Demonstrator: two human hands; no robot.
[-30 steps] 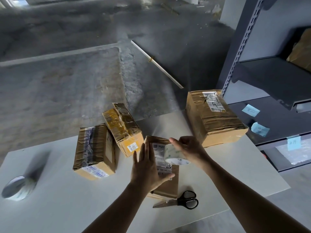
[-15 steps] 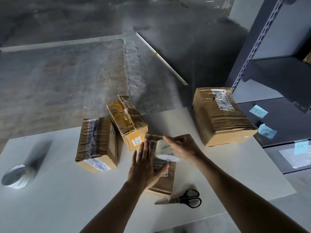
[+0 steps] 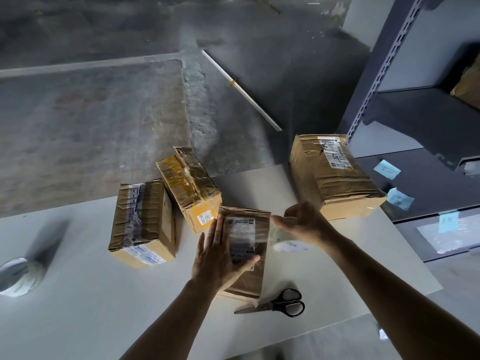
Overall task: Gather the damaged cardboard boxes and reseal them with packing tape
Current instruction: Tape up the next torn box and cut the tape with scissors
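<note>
I take this to be the taping step on the small box, which lies flat on the table at lower centre of the frame; the left box, the yellow box just beside it and the big box right of centre are gathered on the same table, not yet in hand.

My left hand lies flat on the small box, fingers straight and together, thumb out across the label; it presses down and grips nothing. My right hand is curled round the roll, just off the box's right edge. A clear strip seems to run from the roll back over the label, though the sheen is faint and I cannot tell where it starts.

Next, as I judge it: draw the roll on over the edge with the strip taut, smooth it with the left palm, then cut. The scissors lie just below the box's lower right corner, so one hand must let go to take them. The risks are the strip folding on itself and the light box sliding if the left hand eases. A spare roll sits at the far left edge.
</note>
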